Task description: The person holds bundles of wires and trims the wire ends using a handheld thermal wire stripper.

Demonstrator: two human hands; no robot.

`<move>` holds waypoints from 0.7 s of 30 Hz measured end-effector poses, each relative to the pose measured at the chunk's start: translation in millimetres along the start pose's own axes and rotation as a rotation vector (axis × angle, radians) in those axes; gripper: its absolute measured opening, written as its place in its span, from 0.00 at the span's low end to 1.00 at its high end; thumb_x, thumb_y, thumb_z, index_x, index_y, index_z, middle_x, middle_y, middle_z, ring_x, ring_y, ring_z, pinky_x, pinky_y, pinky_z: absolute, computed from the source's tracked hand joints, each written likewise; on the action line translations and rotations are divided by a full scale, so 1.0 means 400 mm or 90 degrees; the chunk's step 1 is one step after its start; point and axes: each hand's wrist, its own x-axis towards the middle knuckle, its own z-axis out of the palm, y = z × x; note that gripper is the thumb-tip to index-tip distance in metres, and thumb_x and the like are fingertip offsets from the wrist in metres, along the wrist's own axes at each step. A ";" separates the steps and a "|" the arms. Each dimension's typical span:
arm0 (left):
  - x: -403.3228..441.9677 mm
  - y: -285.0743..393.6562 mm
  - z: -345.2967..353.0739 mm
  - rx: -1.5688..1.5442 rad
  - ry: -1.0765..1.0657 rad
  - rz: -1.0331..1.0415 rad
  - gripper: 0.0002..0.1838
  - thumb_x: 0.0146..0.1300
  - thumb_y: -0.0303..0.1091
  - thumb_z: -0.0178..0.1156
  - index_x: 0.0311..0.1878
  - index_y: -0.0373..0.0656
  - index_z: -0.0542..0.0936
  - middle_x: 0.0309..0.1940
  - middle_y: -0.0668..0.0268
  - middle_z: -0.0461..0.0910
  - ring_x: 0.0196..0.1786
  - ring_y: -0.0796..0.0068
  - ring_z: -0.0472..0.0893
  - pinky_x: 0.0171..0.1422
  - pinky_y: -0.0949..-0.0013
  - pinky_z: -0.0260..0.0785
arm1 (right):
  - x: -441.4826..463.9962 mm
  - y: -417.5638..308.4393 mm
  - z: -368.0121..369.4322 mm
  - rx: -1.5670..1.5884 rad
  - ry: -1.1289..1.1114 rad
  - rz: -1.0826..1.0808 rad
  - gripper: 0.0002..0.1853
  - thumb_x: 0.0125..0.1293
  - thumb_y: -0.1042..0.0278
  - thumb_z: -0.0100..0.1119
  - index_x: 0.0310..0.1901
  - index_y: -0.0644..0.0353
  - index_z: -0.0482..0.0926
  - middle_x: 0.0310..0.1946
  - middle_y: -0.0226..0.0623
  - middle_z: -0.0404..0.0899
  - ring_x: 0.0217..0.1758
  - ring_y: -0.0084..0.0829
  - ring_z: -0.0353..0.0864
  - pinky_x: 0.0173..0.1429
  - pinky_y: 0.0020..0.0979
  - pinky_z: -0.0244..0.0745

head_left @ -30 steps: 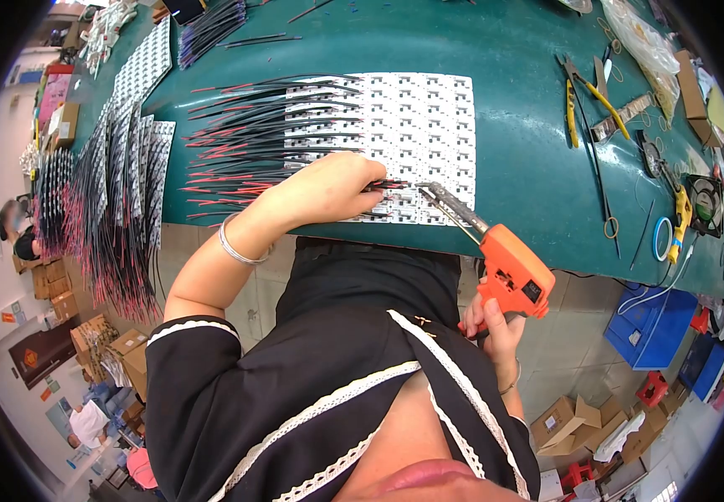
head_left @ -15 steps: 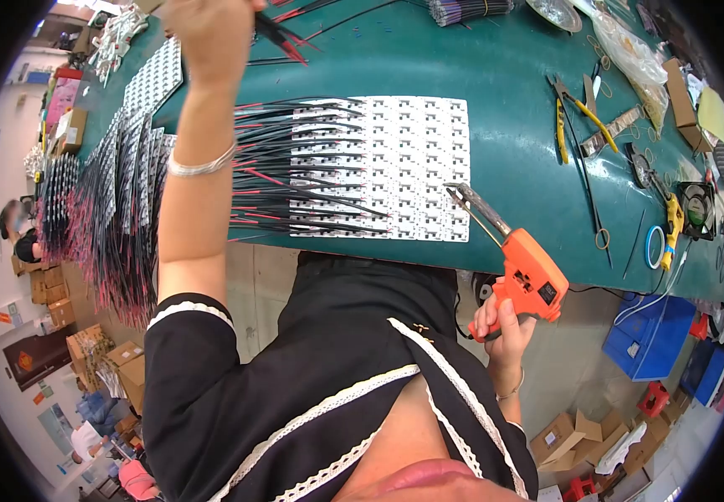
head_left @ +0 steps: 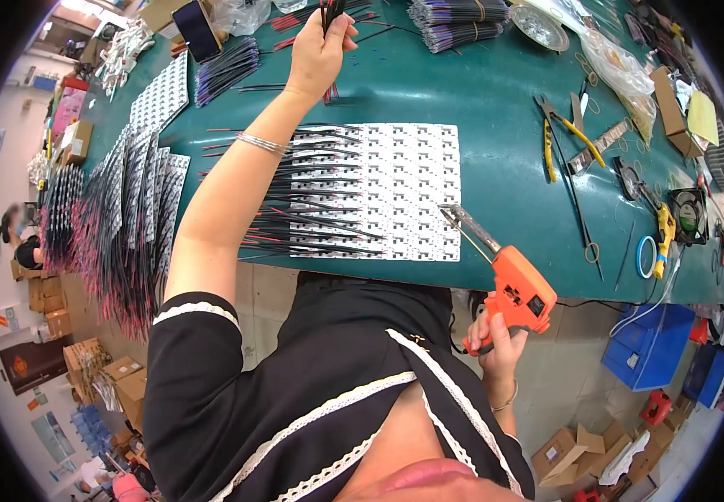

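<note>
Left hand curled round black-and-red wires, above green tabletop; right hand wrapped round orange soldering gun, tip over white circuit-board panel, panel flat on tabletop

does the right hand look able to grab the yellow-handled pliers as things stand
Probably not: the right hand is taken up by the orange soldering gun, though the pliers lie on its side.
</note>
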 end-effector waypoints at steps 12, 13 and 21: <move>-0.119 0.288 -0.034 0.237 -0.356 -0.048 0.08 0.63 0.29 0.53 0.41 0.35 0.71 0.27 0.64 0.72 0.32 0.77 0.69 0.40 0.74 0.64 | 0.014 -0.001 0.017 0.011 -0.052 0.005 0.18 0.65 0.65 0.53 0.50 0.69 0.65 0.18 0.31 0.65 0.15 0.20 0.65 0.19 0.23 0.63; -0.158 0.291 -0.033 0.278 -0.404 -0.042 0.08 0.61 0.28 0.54 0.42 0.35 0.71 0.29 0.58 0.73 0.32 0.69 0.71 0.41 0.70 0.65 | 0.012 0.003 0.013 -0.002 -0.060 0.013 0.20 0.65 0.64 0.52 0.51 0.70 0.64 0.18 0.32 0.65 0.15 0.21 0.65 0.20 0.24 0.62; -0.383 0.253 -0.036 0.234 -0.515 -0.164 0.10 0.56 0.28 0.59 0.37 0.33 0.71 0.29 0.51 0.72 0.33 0.54 0.72 0.39 0.61 0.64 | -0.010 0.022 -0.003 -0.024 -0.080 0.067 0.22 0.65 0.63 0.52 0.53 0.70 0.62 0.19 0.32 0.65 0.15 0.21 0.65 0.21 0.24 0.64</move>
